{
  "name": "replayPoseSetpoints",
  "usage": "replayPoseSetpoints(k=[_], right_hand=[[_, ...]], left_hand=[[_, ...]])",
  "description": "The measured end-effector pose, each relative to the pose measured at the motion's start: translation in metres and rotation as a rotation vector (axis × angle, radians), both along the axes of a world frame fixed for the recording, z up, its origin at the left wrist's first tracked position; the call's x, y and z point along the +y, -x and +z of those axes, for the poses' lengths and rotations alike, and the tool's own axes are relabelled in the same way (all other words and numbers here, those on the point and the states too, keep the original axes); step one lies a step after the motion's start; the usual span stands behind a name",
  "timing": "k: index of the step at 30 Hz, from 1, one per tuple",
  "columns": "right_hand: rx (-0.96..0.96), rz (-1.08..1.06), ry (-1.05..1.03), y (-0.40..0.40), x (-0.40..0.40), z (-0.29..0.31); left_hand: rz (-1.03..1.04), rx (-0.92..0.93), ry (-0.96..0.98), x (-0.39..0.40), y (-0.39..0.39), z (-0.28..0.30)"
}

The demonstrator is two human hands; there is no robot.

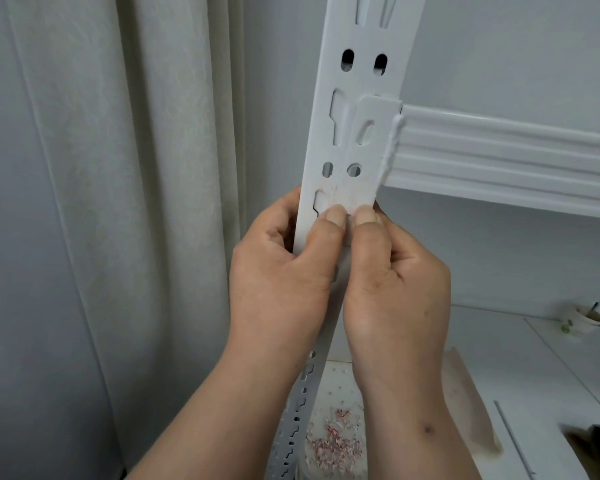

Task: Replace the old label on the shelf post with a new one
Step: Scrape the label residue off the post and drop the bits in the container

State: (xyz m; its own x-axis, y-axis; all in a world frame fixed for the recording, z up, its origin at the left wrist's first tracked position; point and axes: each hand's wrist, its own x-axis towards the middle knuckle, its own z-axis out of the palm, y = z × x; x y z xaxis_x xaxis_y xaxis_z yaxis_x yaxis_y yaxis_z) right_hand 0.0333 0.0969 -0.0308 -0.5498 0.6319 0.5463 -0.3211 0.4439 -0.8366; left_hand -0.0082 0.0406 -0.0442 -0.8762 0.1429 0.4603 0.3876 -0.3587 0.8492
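A white slotted metal shelf post (364, 84) runs up the middle of the head view. Just below its two round holes lies a pale, scuffed patch of label residue (347, 199). My left hand (284, 271) wraps the post from the left, fingers curled behind it and thumb pressed on the front just under the residue. My right hand (395, 278) grips from the right, its thumb beside the left thumb on the same spot. No whole label is visible, old or new.
A white ribbed shelf beam (506, 157) hooks into the post and runs right. Pale curtain (118, 168) hangs at left. Below, red-and-white paper scraps (333, 445) lie on a white surface. A paper cup (584, 318) stands at far right.
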Motion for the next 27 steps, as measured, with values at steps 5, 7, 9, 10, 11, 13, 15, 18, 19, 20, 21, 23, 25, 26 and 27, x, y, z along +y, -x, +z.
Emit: replayPoseSetpoints(k=[5,7,9,10,11,13,15,18,19,20,21,23,25,26,27], right_hand=[[-0.040,0.029,-0.040,-0.0003,0.0058,-0.0024],[-0.039,0.039,-0.044,-0.0008,0.0055,-0.0034],[-0.021,0.024,-0.040,-0.0008,0.0048,-0.0032],[-0.012,0.016,-0.028,-0.0005,0.0043,-0.0025],[-0.005,0.011,-0.013,-0.0002,0.0030,-0.0012],[-0.006,-0.001,0.006,0.0003,0.0013,0.0009],[-0.008,0.004,0.015,-0.0009,0.0017,0.0020],[-0.030,0.047,0.020,-0.0050,0.0037,0.0024],[-0.040,0.057,0.010,-0.0062,0.0042,0.0023],[-0.046,0.066,0.002,-0.0069,0.0047,0.0019],[-0.052,0.068,0.001,-0.0068,0.0047,0.0014],[-0.057,0.061,-0.003,-0.0049,0.0038,-0.0002],[-0.047,0.034,-0.005,-0.0013,0.0032,-0.0023],[-0.041,0.023,-0.004,0.0004,0.0030,-0.0034],[-0.034,0.015,-0.002,0.0016,0.0028,-0.0041]], left_hand=[[-0.035,-0.027,-0.015,-0.0027,-0.0015,0.0023],[-0.057,-0.030,-0.018,-0.0037,-0.0022,0.0032],[-0.061,-0.037,-0.020,-0.0033,-0.0025,0.0039],[-0.054,-0.043,-0.019,-0.0028,-0.0023,0.0036],[-0.047,-0.049,-0.023,-0.0020,-0.0017,0.0028],[-0.044,-0.060,-0.042,-0.0008,0.0000,0.0011],[-0.057,-0.062,-0.052,-0.0007,0.0010,0.0002],[-0.095,-0.060,-0.060,-0.0027,0.0017,0.0001],[-0.103,-0.056,-0.058,-0.0033,0.0026,-0.0006],[-0.110,-0.049,-0.057,-0.0038,0.0033,-0.0015],[-0.115,-0.043,-0.056,-0.0040,0.0039,-0.0025],[-0.121,-0.035,-0.058,-0.0040,0.0045,-0.0040],[-0.117,-0.041,-0.068,-0.0033,0.0042,-0.0035],[-0.110,-0.044,-0.071,-0.0030,0.0037,-0.0029],[-0.101,-0.046,-0.069,-0.0026,0.0032,-0.0023]])
